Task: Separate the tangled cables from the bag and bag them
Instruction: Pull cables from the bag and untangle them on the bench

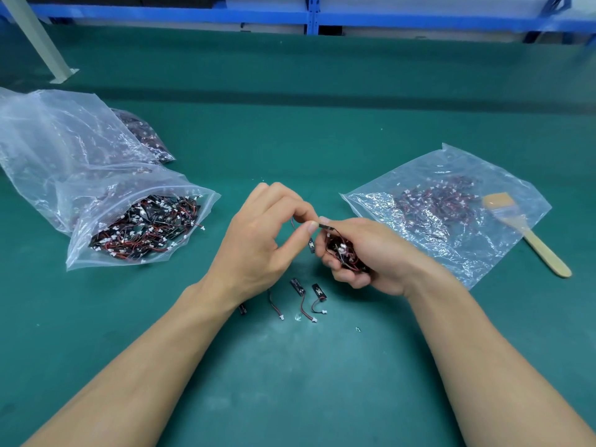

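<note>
right of the open bag (142, 221) on the green bench (322, 140), the right grip (364, 253) curls round a clump of tangled cables (343, 253); the left grip (258, 240), between bag and clump, pinches one cable's black end (324, 225). separated cables (296, 286) lie right of the bag, nearer the camera

A teal-green worktop (290, 130) is filling the view and stretching away to a blue metal rack (193, 15), whose long beam is running along the top edge. A blue upright (311, 19) is meeting it near the middle. A pale post (35, 33) is slanting down at upper left, its foot plate (66, 75) sitting on the worktop. A dark shadow band (322, 101) is crossing the far surface.
</note>
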A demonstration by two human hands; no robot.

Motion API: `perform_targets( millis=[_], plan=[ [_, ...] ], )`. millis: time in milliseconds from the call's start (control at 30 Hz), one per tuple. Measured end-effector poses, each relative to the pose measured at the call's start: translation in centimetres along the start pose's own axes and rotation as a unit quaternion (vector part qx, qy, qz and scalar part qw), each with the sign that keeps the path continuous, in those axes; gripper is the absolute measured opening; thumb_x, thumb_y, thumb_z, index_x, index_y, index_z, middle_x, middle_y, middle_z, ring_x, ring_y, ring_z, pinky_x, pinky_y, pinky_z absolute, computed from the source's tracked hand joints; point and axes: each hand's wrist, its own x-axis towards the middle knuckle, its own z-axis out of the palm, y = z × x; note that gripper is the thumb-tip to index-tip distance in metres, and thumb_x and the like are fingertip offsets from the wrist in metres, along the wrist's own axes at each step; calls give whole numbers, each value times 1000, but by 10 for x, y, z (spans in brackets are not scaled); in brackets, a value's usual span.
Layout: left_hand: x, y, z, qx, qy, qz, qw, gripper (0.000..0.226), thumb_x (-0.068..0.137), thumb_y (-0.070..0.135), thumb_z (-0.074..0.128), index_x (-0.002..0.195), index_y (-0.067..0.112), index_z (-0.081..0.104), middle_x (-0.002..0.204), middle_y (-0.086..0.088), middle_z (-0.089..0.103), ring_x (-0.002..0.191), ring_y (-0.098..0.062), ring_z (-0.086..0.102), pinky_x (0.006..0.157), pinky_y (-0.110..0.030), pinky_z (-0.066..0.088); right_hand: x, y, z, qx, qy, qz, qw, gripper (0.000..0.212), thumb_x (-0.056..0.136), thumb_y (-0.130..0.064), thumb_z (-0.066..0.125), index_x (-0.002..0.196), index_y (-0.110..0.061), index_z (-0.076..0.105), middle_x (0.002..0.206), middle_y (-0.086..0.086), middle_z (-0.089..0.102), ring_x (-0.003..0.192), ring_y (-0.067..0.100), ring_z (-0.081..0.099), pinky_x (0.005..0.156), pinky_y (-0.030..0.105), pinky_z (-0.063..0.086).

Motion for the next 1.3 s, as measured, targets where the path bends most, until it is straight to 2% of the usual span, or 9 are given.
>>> perform_targets(
  millis=[200, 467, 633, 767, 867, 967, 1133, 1300],
  plan=[
    [0, 0, -1, -1, 21, -6, 1000, 5, 93, 9, 64, 89, 8, 66, 88, 1, 58, 83, -13, 49, 81, -21, 33, 1, -1, -1, 67, 9, 20, 997, 40, 103, -42, 50, 75, -15, 62, 61, 2, 49, 42, 12, 40, 34, 18, 25],
    [1, 3, -2, -14, 54, -22, 998, 5, 93, 9, 64, 89, 7, 66, 89, 1, 59, 84, -14, 50, 79, -22, 35, 3, 1, -4, 78, 18, 13, 997, 35, 102, -34, 53, 74, -15, 63, 63, 1, 49, 41, 10, 35, 33, 17, 22],
    [1, 6, -5, -27, 88, -41, 995, 5, 92, 9, 66, 87, 8, 67, 89, 4, 60, 85, -7, 50, 76, -21, 36, 3, -3, -15, 103, 76, -8, 992, 32, 102, -35, 56, 78, -12, 59, 60, 0, 47, 39, 7, 33, 31, 16, 22],
    [-1, 7, -2, -61, 4, -19, 998, 5, 90, 12, 69, 85, 9, 71, 86, 1, 64, 82, -17, 54, 79, -25, 36, 1, -7, -29, 118, 145, -32, 982, 33, 103, -36, 54, 81, -12, 57, 59, -1, 47, 39, 7, 33, 31, 16, 21],
    [-5, 6, 3, -82, -75, -16, 994, 3, 89, 18, 74, 88, 16, 76, 86, 8, 63, 81, -17, 50, 79, -25, 37, 1, -7, -32, 121, 173, -43, 977, 34, 103, -38, 53, 82, -12, 57, 58, -2, 47, 39, 7, 33, 31, 17, 21],
    [-8, 3, 8, -78, -133, -2, 988, 8, 88, 27, 74, 91, 22, 80, 85, 13, 62, 78, -16, 45, 76, -34, 41, 2, -6, -29, 109, 175, -47, 977, 34, 103, -38, 54, 83, -11, 57, 57, -2, 48, 39, 7, 33, 32, 17, 21],
    [-9, 0, 12, -38, -177, 11, 983, 9, 86, 32, 76, 93, 28, 81, 83, 13, 63, 78, -11, 39, 71, -40, 40, 4, -5, -23, 93, 160, -47, 982, 35, 103, -39, 54, 83, -11, 57, 56, -2, 48, 39, 8, 32, 32, 17, 21],
    [-8, 0, 10, -32, -172, 5, 985, 14, 84, 33, 77, 96, 28, 81, 84, 13, 65, 79, -12, 41, 72, -38, 41, 5, -3, -20, 83, 147, -48, 984, 35, 103, -40, 54, 83, -11, 57, 60, 0, 47, 39, 9, 32, 33, 17, 22]
  ],
)
